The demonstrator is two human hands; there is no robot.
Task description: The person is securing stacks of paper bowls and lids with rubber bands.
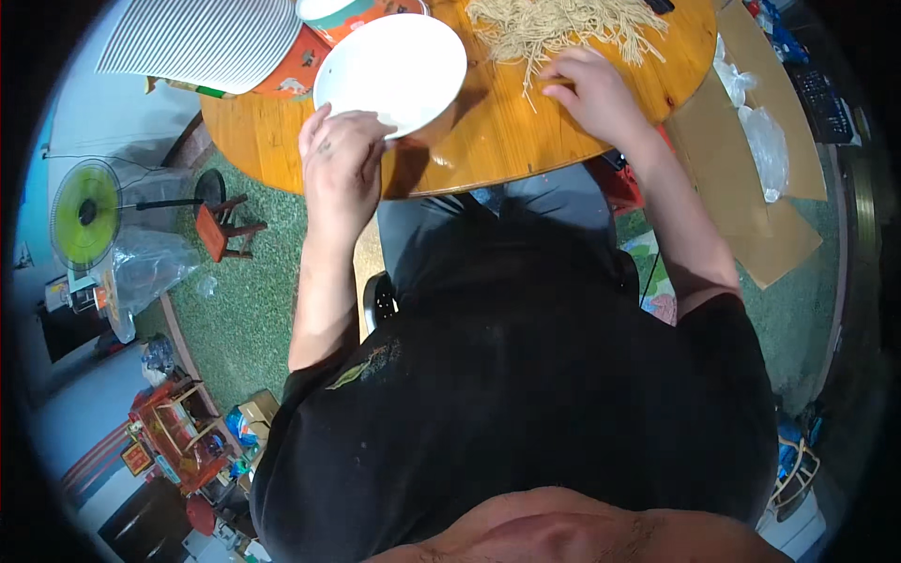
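Observation:
My left hand (343,155) grips the lower left edge of a white round piece (399,70), tilted above the wooden table. Whether that piece is a flat lid or a shallow bowl, I cannot tell. At the far side of the table, my right hand (596,89) is beside a heap of beige strings (563,28). Its thumb and forefinger are apart, close to a few loose strands hanging from the heap. Nothing shows between them.
Long nested stacks of white-rimmed, orange printed paper tubs (305,64) lie at the far left of the round wooden table (253,141). On the floor stand a green fan (84,211) and a small wooden stool (218,230). Cardboard (727,178) and clear plastic bags (765,150) lie right.

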